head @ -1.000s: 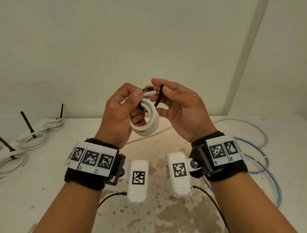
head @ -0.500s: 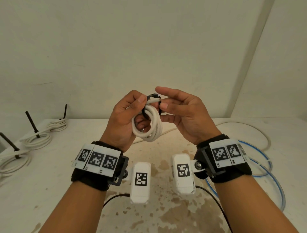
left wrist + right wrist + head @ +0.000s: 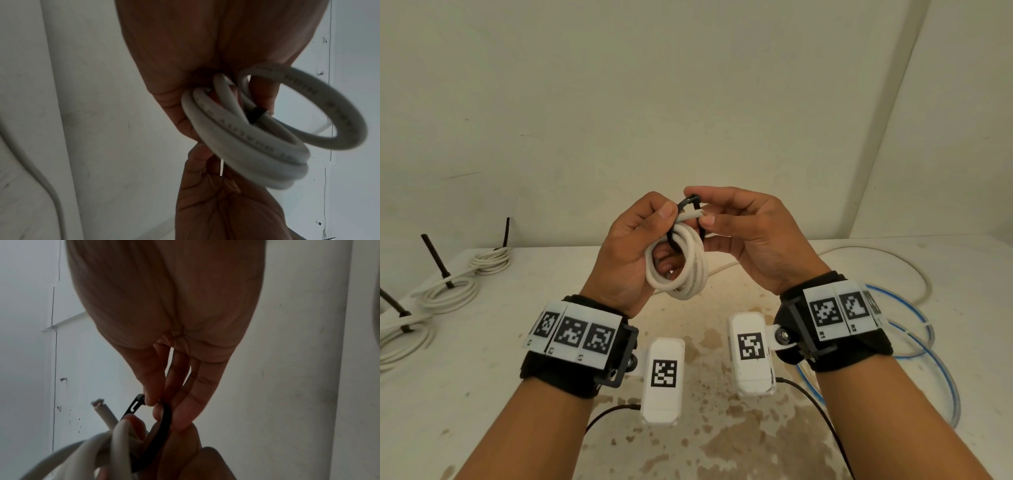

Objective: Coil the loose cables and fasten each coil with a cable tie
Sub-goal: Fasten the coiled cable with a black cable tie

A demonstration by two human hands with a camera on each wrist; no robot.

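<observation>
Above the middle of the stained white table (image 3: 482,394), a person's two hands met around a small white cable coil (image 3: 681,270) held clear of the surface. The left hand (image 3: 626,250) curled round the coil, fingers threaded through its loops and thumb pressing the cut cable end (image 3: 690,216) at the top. The right hand (image 3: 753,236) pinched a black cable tie (image 3: 690,202) between thumb and fingertips; the tie arched over the top of the coil and ran down through its loops. From the right wrist, the tie's slotted head (image 3: 134,407) showed just beside the fingertips (image 3: 150,400), with the strap bending round under them. From the left wrist, a short stretch of black strap (image 3: 256,114) crossed the coil's strands.

Along the table's left edge lay three finished white coils (image 3: 448,294), each bound by a black tie whose tail stood upright. Toward the right edge, a loose white cable (image 3: 914,270) looped across the top, and a blue cable (image 3: 941,373) lay in wide rings nearer the front.
</observation>
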